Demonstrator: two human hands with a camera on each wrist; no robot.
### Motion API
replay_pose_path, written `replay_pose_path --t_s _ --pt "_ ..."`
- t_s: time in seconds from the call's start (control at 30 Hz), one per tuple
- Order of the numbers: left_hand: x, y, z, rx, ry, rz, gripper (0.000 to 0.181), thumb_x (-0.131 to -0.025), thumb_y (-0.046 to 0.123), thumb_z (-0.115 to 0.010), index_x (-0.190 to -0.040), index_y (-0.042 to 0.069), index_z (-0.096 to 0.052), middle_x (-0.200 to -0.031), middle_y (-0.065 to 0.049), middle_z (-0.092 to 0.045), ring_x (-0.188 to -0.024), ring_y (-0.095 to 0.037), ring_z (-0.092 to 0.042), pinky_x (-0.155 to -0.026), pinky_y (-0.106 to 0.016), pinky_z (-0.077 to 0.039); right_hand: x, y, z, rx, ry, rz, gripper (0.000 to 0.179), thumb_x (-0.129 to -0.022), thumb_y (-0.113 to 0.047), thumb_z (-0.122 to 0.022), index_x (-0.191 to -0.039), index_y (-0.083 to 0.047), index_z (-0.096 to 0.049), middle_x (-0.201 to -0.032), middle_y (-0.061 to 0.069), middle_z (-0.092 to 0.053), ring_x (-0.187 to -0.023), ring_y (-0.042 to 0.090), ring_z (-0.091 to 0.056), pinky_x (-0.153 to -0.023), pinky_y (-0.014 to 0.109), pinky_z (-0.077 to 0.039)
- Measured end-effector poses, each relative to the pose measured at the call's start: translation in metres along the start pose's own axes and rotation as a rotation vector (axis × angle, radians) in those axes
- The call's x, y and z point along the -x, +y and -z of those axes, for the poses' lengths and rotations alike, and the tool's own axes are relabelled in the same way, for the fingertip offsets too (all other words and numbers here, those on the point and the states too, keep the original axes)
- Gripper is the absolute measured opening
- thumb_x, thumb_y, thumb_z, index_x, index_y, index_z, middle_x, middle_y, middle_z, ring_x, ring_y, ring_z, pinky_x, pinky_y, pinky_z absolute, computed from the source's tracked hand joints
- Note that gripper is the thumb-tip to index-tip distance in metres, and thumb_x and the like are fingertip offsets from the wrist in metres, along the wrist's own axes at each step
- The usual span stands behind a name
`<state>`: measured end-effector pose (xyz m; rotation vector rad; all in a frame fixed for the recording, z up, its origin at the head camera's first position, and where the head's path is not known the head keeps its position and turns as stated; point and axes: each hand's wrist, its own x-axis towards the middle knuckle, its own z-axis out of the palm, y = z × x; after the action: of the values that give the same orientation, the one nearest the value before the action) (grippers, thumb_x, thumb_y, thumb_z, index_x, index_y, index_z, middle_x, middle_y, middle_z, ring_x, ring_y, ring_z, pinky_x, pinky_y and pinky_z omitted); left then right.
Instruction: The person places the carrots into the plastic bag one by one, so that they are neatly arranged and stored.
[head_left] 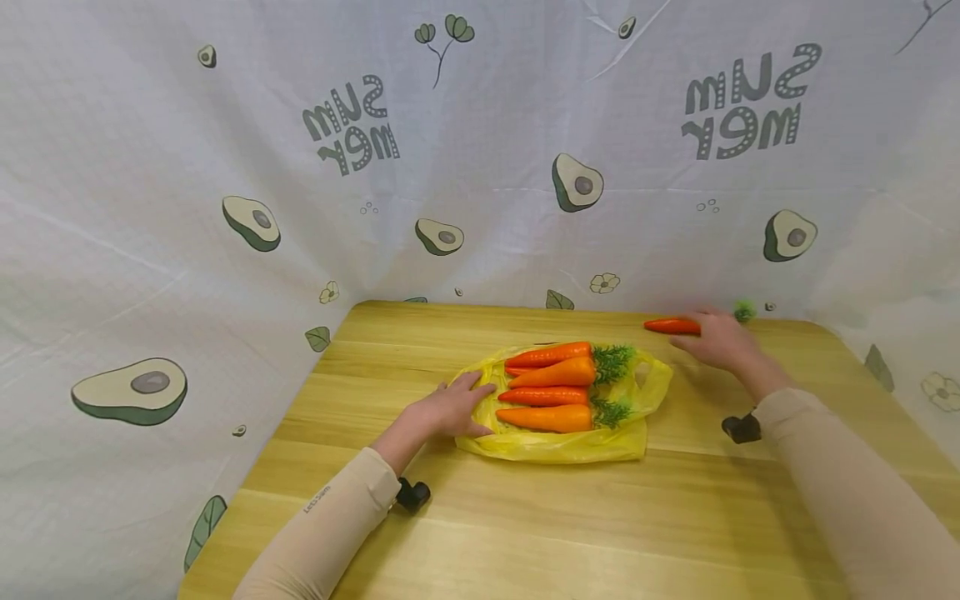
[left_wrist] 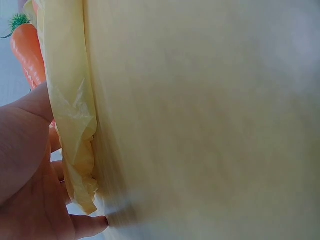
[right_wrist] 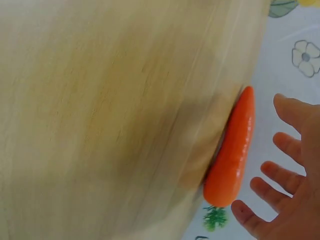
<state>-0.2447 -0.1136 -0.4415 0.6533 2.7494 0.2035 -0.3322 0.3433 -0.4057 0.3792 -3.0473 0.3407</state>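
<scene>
A yellow plastic bag (head_left: 555,448) lies flat on the wooden table with several carrots (head_left: 551,373) on it, their green tops toward the right. My left hand (head_left: 452,407) rests at the bag's left end, fingers spread near the carrot tips. In the left wrist view, the folded bag edge (left_wrist: 70,110) hides part of the fingers. A lone carrot (right_wrist: 231,150) lies near the table's far edge, tip to the left. My right hand (head_left: 722,339) reaches over it with fingers spread; in the right wrist view they stand beside the carrot, not curled round it.
The wooden table (head_left: 525,533) ends at a white curtain (head_left: 495,167) printed with avocados and lettering, behind and at both sides. A bag handle loop (head_left: 654,383) sticks out to the right. Small black wrist devices (head_left: 412,495) hang under both wrists.
</scene>
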Motion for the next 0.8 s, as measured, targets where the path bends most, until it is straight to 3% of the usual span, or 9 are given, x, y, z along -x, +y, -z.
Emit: replay_pose_path --t_s 0.4,0.6,0.8 --pt "0.000 -0.002 -0.001 0.005 -0.007 0.003 0.082 -0.092 0.056 -0.066 -0.160 0.025 -0.030 -0.170 -0.010 -0.012 -0.157 -0.029 -0.013 -0.123 -0.058 -0.018 -0.006 0.015 -0.008 0.021 -0.075 -0.075 0.076 -0.097 -0.036 -0.061 -0.147 0.014 -0.034 -0.148 0.045 -0.022 -0.132 0.065 -0.021 -0.104 0.080 -0.026" --pt "-0.001 0.000 -0.001 0.006 -0.013 0.001 0.082 -0.093 0.055 -0.066 -0.160 0.025 -0.030 -0.170 -0.010 -0.012 -0.157 -0.029 -0.012 -0.123 -0.058 -0.018 -0.006 0.028 -0.009 0.041 -0.111 -0.115 0.081 -0.095 -0.038 -0.062 -0.148 0.015 -0.029 -0.147 0.043 -0.021 -0.133 0.064 -0.017 -0.100 0.083 -0.024" --pt "0.000 0.000 0.000 0.006 -0.009 0.011 0.083 -0.092 0.055 -0.067 -0.160 0.025 -0.031 -0.170 -0.010 -0.013 -0.156 -0.029 -0.013 -0.123 -0.057 -0.019 -0.007 0.030 -0.009 -0.006 -0.119 -0.108 0.080 -0.095 -0.034 -0.060 -0.153 0.009 -0.026 -0.151 0.043 -0.019 -0.133 0.066 -0.015 -0.099 0.086 -0.019"
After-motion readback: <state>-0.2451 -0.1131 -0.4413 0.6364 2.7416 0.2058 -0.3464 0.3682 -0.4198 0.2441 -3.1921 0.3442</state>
